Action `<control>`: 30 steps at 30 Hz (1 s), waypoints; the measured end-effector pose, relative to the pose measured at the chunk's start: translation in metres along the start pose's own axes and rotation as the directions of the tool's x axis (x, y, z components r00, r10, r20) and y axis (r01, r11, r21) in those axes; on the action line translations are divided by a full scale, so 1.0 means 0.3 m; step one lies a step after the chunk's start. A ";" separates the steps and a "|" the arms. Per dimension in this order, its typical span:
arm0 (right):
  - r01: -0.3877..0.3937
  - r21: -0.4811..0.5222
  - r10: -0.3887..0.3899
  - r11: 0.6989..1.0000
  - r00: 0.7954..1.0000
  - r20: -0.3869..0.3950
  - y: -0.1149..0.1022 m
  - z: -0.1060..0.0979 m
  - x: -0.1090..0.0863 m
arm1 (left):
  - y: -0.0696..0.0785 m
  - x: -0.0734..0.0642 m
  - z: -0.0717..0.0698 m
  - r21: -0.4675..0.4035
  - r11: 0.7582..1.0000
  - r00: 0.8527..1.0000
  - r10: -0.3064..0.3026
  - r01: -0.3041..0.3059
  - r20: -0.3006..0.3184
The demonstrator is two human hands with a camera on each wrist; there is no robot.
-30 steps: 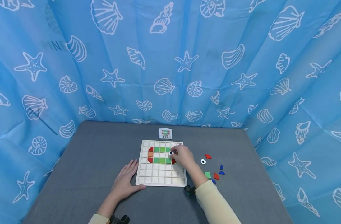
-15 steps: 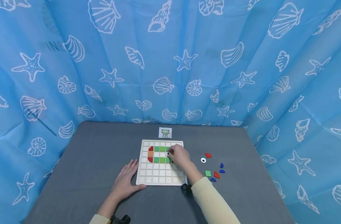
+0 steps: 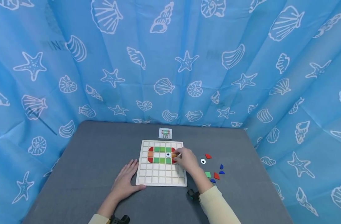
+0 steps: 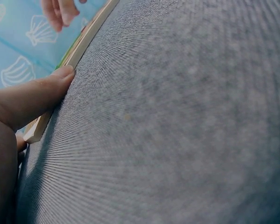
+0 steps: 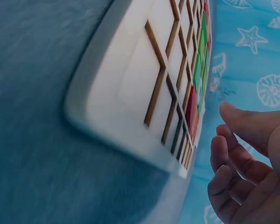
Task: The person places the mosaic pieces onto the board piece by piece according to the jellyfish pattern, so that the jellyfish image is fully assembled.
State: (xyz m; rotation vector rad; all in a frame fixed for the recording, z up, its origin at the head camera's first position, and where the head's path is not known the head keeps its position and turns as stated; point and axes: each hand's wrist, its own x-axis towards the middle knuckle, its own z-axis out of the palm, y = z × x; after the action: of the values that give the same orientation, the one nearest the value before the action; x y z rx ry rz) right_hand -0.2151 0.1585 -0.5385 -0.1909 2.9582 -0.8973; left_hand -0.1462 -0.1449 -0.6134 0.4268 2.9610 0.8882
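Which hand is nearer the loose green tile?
Right. The right hand is at the right side of the grid board, up-left of the loose green tile in the head view; the left hand rests at the board's left edge, farther off.

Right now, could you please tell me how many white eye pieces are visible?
2: one white eye piece sits on the wooden grid board; the other lies on the gray table, right of the board. The right hand might hide more.

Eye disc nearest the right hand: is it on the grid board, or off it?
On: in the head view, the eye disc lies on the grid board, between two green tiles.
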 end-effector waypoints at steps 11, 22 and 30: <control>-0.043 -0.020 0.041 0.999 0.994 -0.098 0.070 -0.087 -0.099 | 0.006 -0.001 0.001 -0.022 1.000 1.000 -0.008 0.008 0.007; -0.095 -0.021 0.090 0.995 0.983 -0.159 0.188 -0.122 -0.127 | 0.005 -0.004 -0.005 -0.025 1.000 1.000 -0.003 0.003 -0.006; -0.198 -0.077 0.186 0.977 0.974 -0.132 0.288 -0.143 -0.139 | 0.011 -0.001 -0.001 -0.019 1.000 1.000 0.001 -0.001 -0.006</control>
State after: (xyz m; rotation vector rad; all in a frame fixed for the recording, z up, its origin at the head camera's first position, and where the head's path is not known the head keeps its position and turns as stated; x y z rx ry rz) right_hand -0.1861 0.2588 -0.5504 0.1529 3.0646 -0.7799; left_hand -0.1452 -0.1426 -0.6114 0.4251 2.9553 0.9186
